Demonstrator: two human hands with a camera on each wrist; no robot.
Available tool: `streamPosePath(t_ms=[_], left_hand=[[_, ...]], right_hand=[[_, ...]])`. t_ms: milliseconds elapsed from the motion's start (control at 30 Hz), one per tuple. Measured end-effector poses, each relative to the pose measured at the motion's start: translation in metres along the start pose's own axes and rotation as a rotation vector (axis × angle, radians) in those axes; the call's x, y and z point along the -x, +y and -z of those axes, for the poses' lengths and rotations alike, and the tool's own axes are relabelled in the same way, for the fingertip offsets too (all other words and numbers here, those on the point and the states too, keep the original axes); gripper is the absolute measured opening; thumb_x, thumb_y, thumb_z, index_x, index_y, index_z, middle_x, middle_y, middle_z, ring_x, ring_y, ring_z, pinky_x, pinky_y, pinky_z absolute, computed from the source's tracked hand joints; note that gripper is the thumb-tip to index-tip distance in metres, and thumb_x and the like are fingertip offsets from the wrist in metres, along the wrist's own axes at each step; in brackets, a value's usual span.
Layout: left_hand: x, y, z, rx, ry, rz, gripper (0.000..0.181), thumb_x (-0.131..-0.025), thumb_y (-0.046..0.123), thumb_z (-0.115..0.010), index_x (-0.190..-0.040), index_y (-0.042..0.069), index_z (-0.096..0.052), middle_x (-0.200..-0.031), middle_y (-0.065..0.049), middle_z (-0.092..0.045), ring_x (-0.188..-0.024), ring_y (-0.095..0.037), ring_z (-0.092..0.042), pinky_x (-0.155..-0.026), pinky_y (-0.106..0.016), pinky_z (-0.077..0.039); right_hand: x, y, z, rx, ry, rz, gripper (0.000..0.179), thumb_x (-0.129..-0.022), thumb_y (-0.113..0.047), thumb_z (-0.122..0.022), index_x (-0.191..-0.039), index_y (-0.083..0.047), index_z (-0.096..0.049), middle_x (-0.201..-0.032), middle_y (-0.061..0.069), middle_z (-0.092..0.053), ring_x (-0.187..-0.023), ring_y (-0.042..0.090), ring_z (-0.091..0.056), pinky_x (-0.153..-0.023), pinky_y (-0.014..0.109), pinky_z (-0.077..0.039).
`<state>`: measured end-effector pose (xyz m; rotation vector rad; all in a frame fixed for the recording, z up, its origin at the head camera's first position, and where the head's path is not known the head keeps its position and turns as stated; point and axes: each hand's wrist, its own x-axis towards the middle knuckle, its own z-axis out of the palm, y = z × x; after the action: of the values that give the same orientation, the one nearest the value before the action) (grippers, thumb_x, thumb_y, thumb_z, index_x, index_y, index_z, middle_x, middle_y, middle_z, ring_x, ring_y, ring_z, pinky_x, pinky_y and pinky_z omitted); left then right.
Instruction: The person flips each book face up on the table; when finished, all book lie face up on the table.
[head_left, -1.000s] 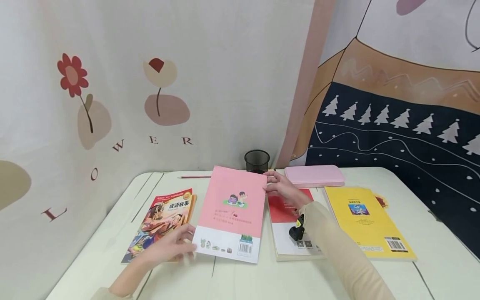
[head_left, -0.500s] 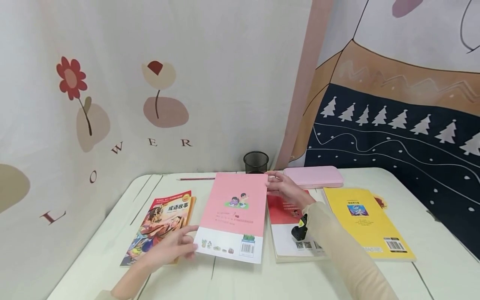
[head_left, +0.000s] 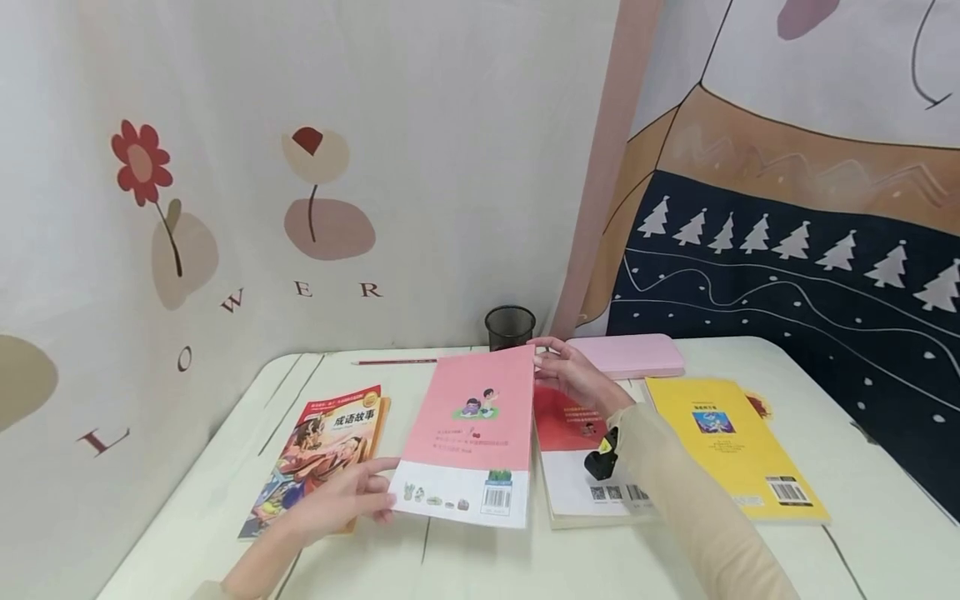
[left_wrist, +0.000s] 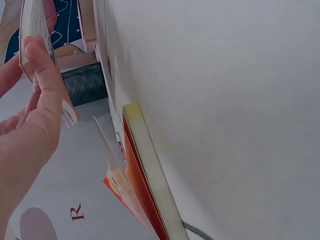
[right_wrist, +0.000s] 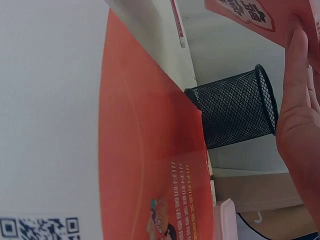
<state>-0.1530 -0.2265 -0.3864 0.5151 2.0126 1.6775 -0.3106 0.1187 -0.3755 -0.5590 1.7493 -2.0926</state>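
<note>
Pink book [head_left: 468, 433] has tipped flatter between left hand [head_left: 347, 497] and right hand [head_left: 576, 377], both gripping it.

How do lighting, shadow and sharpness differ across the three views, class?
Head view: bright and even, small print on the pink book unreadable; left wrist view: dimmer, greyer, a soft shadow on the table beside the orange book; right wrist view: dim, yet the mesh cup looks sharp.

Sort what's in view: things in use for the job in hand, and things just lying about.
In use:
pink-and-white book, held by the left hand and right hand

Seemingly just lying about, though the other books could belong:
colourful book
red-and-white book
yellow book
pencil
black mesh cup
pink case
</note>
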Motion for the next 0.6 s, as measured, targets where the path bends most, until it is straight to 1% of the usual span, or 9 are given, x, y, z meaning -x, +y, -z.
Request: streamPosePath(t_ms=[100, 300, 467, 600], left_hand=[[-0.001, -0.001, 0.001, 0.005, -0.026, -0.002, 0.062, -0.086, 0.006, -0.054, -0.13, -0.018, -0.016, -0.094, -0.02, -0.061, -0.072, -0.018, -0.058, -0.066, -0.028, -0.05], [-0.004, -0.004, 0.003, 0.033, -0.095, -0.03, 0.062, -0.087, 0.006, -0.052, -0.13, -0.018, -0.014, -0.096, -0.019, -0.06, -0.071, -0.014, -0.057, -0.065, -0.024, -0.048], [-0.003, -0.002, 0.004, 0.053, -0.128, -0.029, 0.062, -0.088, 0.006, -0.051, -0.131, -0.018, -0.013, -0.1, -0.02, -0.059, -0.072, -0.013, -0.056, -0.066, -0.023, -0.046], [-0.003, 0.001, 0.003, 0.066, -0.151, -0.027, 0.06, -0.088, 0.005, -0.05, -0.132, -0.016, -0.014, -0.104, -0.02, -0.058, -0.073, -0.012, -0.055, -0.066, -0.023, -0.046]], right_hand=[[0.001, -0.004, 0.0, -0.018, -0.016, 0.001, 0.037, -0.092, -0.008, -0.045, -0.127, -0.001, -0.036, -0.106, 0.01, -0.056, -0.095, 0.025, -0.057, -0.084, 0.036, -0.044], [0.005, -0.01, -0.001, -0.062, -0.039, -0.006, 0.038, -0.091, -0.011, -0.048, -0.128, -0.008, -0.043, -0.11, 0.008, -0.056, -0.095, 0.024, -0.056, -0.088, 0.037, -0.041], [0.005, -0.014, -0.003, -0.118, -0.085, 0.03, 0.037, -0.09, -0.01, -0.047, -0.127, -0.012, -0.046, -0.113, 0.006, -0.056, -0.1, 0.024, -0.055, -0.09, 0.037, -0.039], [0.004, -0.017, -0.004, -0.165, -0.106, 0.055, 0.034, -0.09, -0.008, -0.045, -0.124, -0.014, -0.049, -0.113, 0.005, -0.056, -0.103, 0.024, -0.053, -0.091, 0.037, -0.037]])
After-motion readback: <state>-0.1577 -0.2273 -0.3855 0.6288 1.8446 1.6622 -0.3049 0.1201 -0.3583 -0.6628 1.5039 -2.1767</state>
